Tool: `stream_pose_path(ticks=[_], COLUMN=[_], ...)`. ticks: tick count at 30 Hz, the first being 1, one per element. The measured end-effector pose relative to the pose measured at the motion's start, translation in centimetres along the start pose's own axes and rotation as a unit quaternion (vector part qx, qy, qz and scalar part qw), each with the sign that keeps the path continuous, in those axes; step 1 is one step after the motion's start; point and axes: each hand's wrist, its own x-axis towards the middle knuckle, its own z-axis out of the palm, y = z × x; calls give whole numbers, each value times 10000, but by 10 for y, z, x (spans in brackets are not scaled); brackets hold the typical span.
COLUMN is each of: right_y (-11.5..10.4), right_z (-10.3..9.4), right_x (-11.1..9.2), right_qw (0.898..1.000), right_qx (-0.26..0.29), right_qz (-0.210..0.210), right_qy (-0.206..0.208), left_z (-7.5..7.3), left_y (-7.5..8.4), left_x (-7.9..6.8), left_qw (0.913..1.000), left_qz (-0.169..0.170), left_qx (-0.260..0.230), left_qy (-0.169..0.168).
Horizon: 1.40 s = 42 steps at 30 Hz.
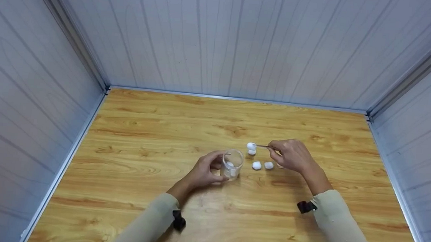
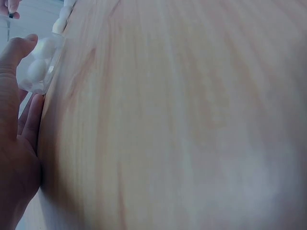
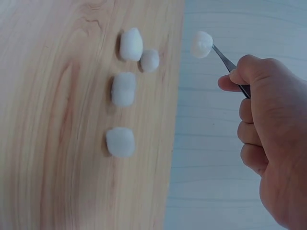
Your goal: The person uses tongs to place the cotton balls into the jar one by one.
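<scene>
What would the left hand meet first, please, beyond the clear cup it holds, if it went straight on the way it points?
Probably one of the loose white balls on the table, just past the clear cup in the left hand; which one is hard to tell from these angles.

A wood-grained counter (image 1: 154,118) spreads across the scene, with darker streaks running left to right. Pale panelled walls marked with thin grey lines rise around it: a far wall (image 1: 237,42), a left wall (image 1: 16,113) and a right wall (image 1: 426,126). A metal strip (image 1: 236,98) edges the far side; a left corner post (image 1: 69,28) and right corner post (image 1: 419,71) join the walls.
</scene>
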Motion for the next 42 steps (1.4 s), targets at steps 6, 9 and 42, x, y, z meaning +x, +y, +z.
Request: stream_pose_path(ticks=[6, 9, 42], right_y=[-1, -2, -25], right_z=[-3, -5, -28], right_x=[0, 0, 8], right_qw=[9999, 9997, 9925], right_qx=[64, 76, 285], right_qz=[-19, -38, -666], right_qy=[145, 207, 985], left_z=[0, 0, -2], left_y=[2, 3, 2], left_x=[0, 0, 0], left_qw=[9996, 9993, 9999], left_qz=[-39, -69, -112], left_qx=[-263, -348, -74], left_qy=[-121, -127, -70])
